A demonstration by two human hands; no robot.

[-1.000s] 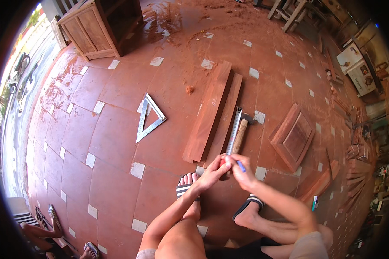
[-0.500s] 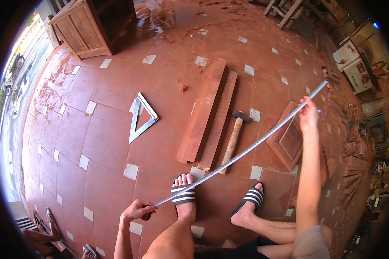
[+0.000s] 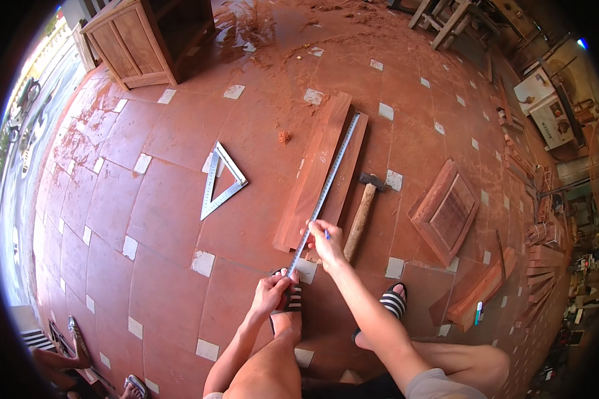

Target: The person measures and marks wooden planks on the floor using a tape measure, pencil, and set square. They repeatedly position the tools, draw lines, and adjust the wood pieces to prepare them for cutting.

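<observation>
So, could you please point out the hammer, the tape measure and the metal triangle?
Hammer (image 3: 361,221), head view: middle of its wooden handle.
Tape measure (image 3: 325,191), head view: its pulled-out blade.
Metal triangle (image 3: 224,195), head view: its lower bar.

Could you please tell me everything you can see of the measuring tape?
The measuring tape is a long, narrow, silvery strip with fine dark markings, extended straight and slanting forward. The left hand grips its near end; the right hand holds it partway along. Its far stretch runs over reddish-brown boards; whether it touches them is unclear.
</observation>
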